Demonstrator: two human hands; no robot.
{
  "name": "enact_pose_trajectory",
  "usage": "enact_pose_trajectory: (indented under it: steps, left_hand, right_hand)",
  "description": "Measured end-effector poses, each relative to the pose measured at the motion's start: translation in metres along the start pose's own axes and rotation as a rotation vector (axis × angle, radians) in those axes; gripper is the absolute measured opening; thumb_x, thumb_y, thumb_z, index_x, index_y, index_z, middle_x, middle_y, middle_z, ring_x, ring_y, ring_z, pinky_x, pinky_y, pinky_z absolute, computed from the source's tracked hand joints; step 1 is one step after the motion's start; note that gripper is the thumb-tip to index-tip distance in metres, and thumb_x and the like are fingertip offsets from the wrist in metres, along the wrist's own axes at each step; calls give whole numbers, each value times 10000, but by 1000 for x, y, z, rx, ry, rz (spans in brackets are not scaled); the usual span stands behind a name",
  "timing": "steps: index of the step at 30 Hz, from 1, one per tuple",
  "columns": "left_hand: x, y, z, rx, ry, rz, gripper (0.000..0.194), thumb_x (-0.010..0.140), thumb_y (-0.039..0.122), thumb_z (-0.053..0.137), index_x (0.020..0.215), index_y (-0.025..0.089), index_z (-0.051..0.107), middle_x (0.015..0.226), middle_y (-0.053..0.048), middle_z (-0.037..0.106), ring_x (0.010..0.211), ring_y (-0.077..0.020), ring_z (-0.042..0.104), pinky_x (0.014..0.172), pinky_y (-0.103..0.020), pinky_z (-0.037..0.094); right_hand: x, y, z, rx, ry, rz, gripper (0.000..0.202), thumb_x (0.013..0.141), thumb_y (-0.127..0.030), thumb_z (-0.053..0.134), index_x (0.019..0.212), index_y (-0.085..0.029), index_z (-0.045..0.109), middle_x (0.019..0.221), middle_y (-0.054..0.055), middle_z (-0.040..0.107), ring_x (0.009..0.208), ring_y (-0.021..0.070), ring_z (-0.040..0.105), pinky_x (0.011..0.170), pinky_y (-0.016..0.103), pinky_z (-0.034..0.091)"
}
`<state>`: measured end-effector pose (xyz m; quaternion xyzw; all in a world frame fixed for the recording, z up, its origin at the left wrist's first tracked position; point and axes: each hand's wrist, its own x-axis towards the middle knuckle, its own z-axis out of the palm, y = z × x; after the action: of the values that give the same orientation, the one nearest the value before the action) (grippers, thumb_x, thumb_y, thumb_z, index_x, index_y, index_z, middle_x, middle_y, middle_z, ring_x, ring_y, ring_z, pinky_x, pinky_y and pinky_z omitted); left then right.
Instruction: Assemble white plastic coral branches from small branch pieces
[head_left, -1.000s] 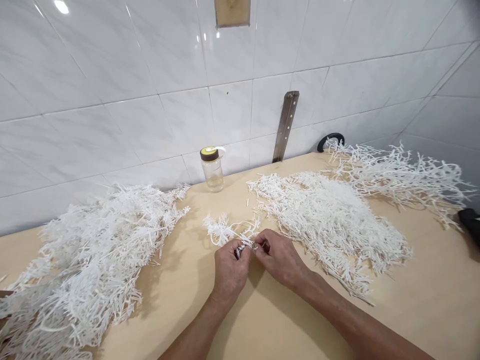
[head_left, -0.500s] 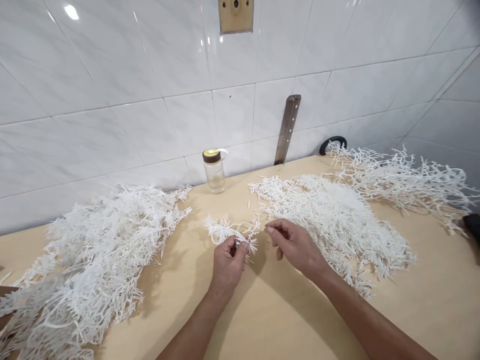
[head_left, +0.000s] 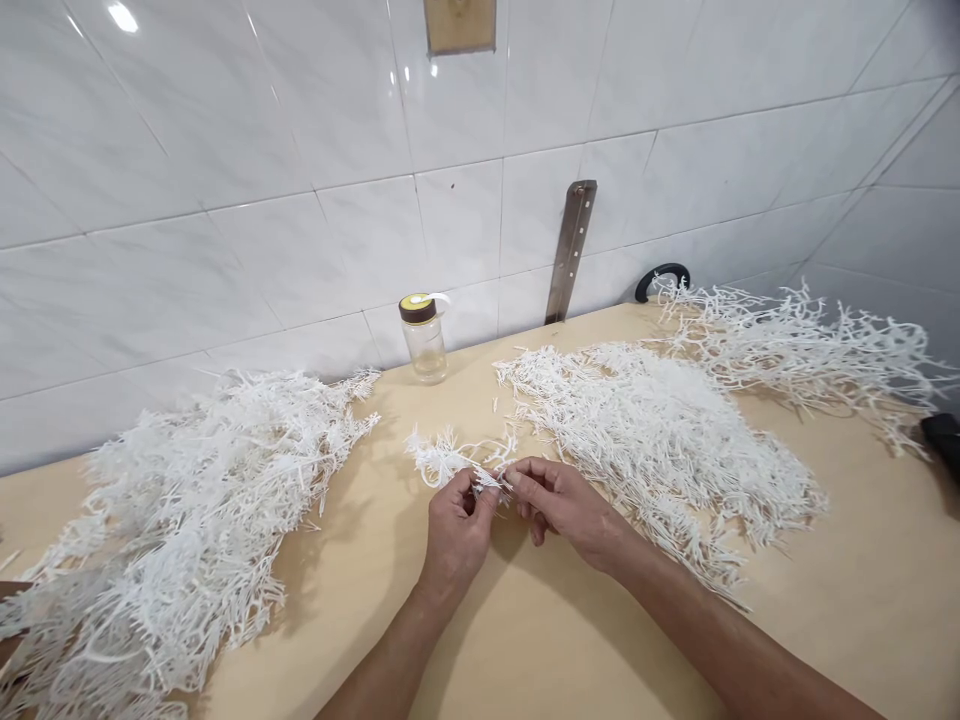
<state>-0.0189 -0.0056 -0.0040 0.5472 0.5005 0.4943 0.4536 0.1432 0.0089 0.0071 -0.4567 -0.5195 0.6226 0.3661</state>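
Note:
My left hand (head_left: 459, 525) pinches a white branching plastic sprig (head_left: 442, 460) between thumb and fingers, in the middle of the table. The sprig's thin twigs fan out beyond the fingertips to the left and the back. My right hand (head_left: 559, 505) meets it from the right, thumb and forefinger closed at the sprig's tip near the left thumb. What exactly the right fingertips pinch is too small to make out. Just right of my right hand spreads a heap of short white plastic twigs (head_left: 645, 430).
A larger heap of white sprigs (head_left: 202, 500) covers the table's left side. Longer white branches (head_left: 810, 345) lie at the back right by a black ring-shaped object (head_left: 660, 280). A clear jar (head_left: 425, 350) with a dark-and-yellow lid stands near the tiled wall, beside a leaning metal strip (head_left: 571, 250).
My right hand has moved left and slightly down, so its fingertips now touch the sprig. My left hand keeps its pinch. The view has shifted slightly.

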Motion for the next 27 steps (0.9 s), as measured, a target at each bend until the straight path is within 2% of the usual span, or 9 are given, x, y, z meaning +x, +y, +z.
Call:
enact_pose_trajectory:
  steps: [5,10,16,27]
  left_hand:
    - [-1,2,1,14,-9,-15,184,834,350,606,845,170,639,704,0,601,633,-123,515,609,-226,398]
    - [-2,-3,1,23,5,-27,215,802,378,639,742,173,609,661,6,569,617,-122,503,580,-217,388]
    - [-3,-2,2,62,-5,-4,215,825,313,595,672,179,524,613,29,487,576,-104,444,560,-213,355]
    - [-3,4,1,18,-2,19,187,820,339,613,747,167,628,651,2,573,613,-126,511,595,-224,421]
  right_hand:
    - [-1,-1,-1,-41,3,-34,374,845,-544,634,830,-170,642,669,-31,559,463,71,522,428,200,410]
    - [-2,-4,-3,-97,-12,-18,292,832,-461,657,847,-170,660,677,-33,558,472,71,508,450,210,448]
    - [-2,-4,-3,-149,-11,20,239,830,-403,641,860,-166,660,654,-33,565,477,81,532,453,205,440]
    - [-2,-1,-3,-68,-50,-9,288,830,-452,651,802,-167,620,658,-32,560,515,82,519,488,212,440]
